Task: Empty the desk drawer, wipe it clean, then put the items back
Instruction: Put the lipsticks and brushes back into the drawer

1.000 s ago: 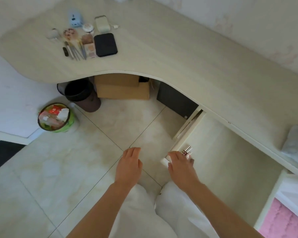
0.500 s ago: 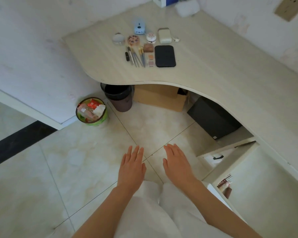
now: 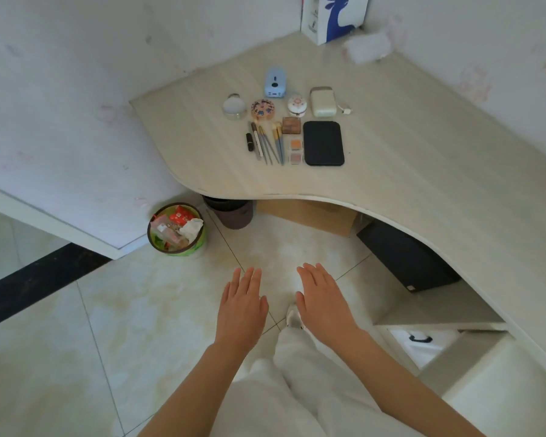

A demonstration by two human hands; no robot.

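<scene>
Flat left hand (image 3: 241,310) over glossy tiled floor (image 3: 76,342).

no readable text, labels or numbers

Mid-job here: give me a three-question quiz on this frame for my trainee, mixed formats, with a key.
1. True or false: the left hand grips one of the brushes.
2. Multiple choice: the black flat case on the desk lies
A. left of the brushes
B. right of the brushes
C. inside the green bin
3. Fill in: the right hand hovers over the ____ with fingers straight, holding nothing.

Key:
1. false; both hands are open and away from the desk.
2. B
3. floor
</scene>
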